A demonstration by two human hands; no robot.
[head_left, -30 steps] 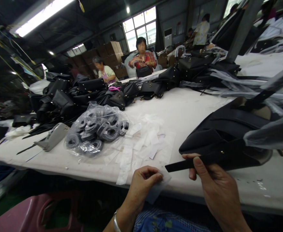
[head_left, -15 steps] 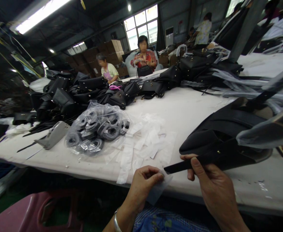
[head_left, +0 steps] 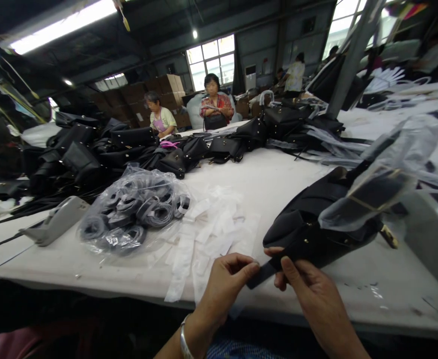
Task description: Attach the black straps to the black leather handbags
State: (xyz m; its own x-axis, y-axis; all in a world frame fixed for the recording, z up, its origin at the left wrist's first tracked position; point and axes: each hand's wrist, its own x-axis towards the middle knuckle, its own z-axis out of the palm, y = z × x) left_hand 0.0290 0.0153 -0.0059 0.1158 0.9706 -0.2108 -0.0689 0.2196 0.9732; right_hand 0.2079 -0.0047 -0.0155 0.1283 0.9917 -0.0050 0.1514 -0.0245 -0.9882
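Note:
A black handbag (head_left: 297, 229) lies on the table in front of me, its flat strap end (head_left: 262, 274) pointing toward my left hand. My right hand (head_left: 312, 299) is closed round this strap, thumb on top, close to the bag's lower edge. With thumb and forefinger, my left hand (head_left: 228, 279) pinches a thin piece of clear plastic film (head_left: 237, 310) at the strap's tip. The film is faint, and how far it covers the strap is hard to see. Plastic also wraps another strap part (head_left: 361, 202) on top of the bag.
White paper strips (head_left: 219, 224) lie beyond my left hand, beside a clear bag of rolled grey strips (head_left: 140, 209). A grey tape dispenser (head_left: 56, 222) stands at left. Black bags (head_left: 80, 154) are piled behind; two people work across the table. A pink chair (head_left: 24, 341) is below.
My left hand has come up against the strap's end, and less of the film shows. The bag's plastic-wrapped part has shifted left. My view has turned slightly right.

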